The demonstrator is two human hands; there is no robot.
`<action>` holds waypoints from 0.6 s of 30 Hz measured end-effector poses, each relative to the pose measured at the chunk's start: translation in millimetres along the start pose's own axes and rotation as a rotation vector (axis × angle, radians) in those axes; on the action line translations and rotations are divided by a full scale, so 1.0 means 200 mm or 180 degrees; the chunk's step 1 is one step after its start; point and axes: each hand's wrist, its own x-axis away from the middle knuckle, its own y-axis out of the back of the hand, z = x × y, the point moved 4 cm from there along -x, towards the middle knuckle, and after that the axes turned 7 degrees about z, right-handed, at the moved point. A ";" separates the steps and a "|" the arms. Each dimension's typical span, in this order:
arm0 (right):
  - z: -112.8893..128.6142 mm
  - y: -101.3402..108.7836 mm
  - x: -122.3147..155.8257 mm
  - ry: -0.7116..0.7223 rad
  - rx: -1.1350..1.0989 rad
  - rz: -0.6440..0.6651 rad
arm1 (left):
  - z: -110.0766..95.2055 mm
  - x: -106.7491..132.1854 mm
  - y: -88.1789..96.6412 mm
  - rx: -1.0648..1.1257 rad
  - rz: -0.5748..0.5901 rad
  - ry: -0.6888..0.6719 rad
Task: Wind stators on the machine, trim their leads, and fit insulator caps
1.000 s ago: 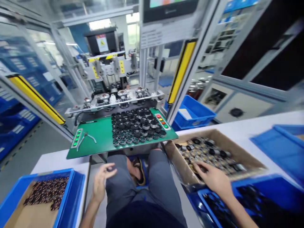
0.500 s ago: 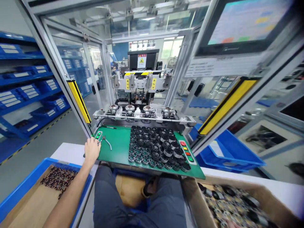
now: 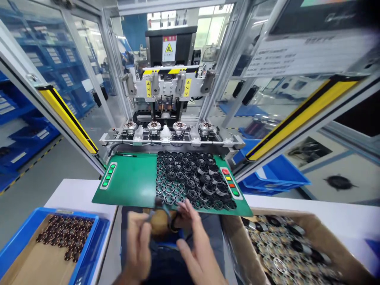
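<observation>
My left hand (image 3: pixel 137 247) is closed round a pair of pliers (image 3: pixel 156 208), low in the middle above my lap. My right hand (image 3: pixel 197 243) is beside it, its fingers pinching a dark ring-shaped part (image 3: pixel 174 222) against the pliers' jaws; motion blur hides the detail. Just beyond both hands is the front edge of a green mat (image 3: pixel 130 184). On the mat lies a pile of several black ring parts (image 3: pixel 192 178).
A machine fixture (image 3: pixel 166 130) with several round parts stands behind the mat, between yellow light curtains (image 3: pixel 68 118). Button strips (image 3: pixel 108 176) flank the mat. A blue bin of brown coils (image 3: pixel 63 237) is at the left and a cardboard box of metal parts (image 3: pixel 285 245) at the right.
My left hand has taken the pliers off the green mat and drawn them back over my lap. My right hand has come from the cardboard box to meet it.
</observation>
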 end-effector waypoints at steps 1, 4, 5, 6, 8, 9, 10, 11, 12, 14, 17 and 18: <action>-0.01 -0.07 -0.01 -0.0158 -0.0256 0.0136 | -0.03 0.09 -0.10 0.0523 0.0302 0.0074; -0.07 -0.09 0.02 -0.0567 -0.0864 0.0348 | -0.09 0.26 -0.36 0.1388 0.1612 0.0003; -0.09 -0.03 0.04 -0.0679 -0.0951 0.0345 | -0.08 0.26 -0.39 0.1453 0.1706 -0.0097; -0.11 0.05 0.05 -0.0779 -0.0977 0.0270 | -0.07 0.22 -0.38 0.1456 0.1614 -0.0199; -0.14 0.25 0.06 -0.0933 -0.0901 -0.0067 | -0.02 0.04 -0.32 0.1422 0.1187 -0.0348; -0.15 0.35 0.07 -0.0992 -0.0836 -0.0271 | 0.01 -0.09 -0.28 0.1442 0.1012 -0.0303; -0.16 0.44 0.07 -0.1038 -0.0767 -0.0477 | 0.05 -0.25 -0.24 0.1453 0.0786 -0.0219; -0.16 0.52 0.08 -0.1075 -0.0700 -0.0660 | 0.10 -0.43 -0.22 0.1584 0.0541 0.0108; -0.16 0.59 0.09 -0.1101 -0.0646 -0.0789 | 0.14 -0.60 -0.23 0.1746 0.0570 0.0478; -0.16 0.66 0.10 -0.1114 -0.0609 -0.0986 | 0.19 -0.91 -0.29 0.1808 0.0888 0.0805; -0.14 0.65 0.12 -0.1038 -0.0715 -0.1106 | 0.25 -1.19 -0.43 0.1759 0.1185 0.1081; -0.13 0.63 0.12 -0.1028 -0.0725 -0.1110 | 0.26 -1.22 -0.48 0.1729 0.1256 0.1127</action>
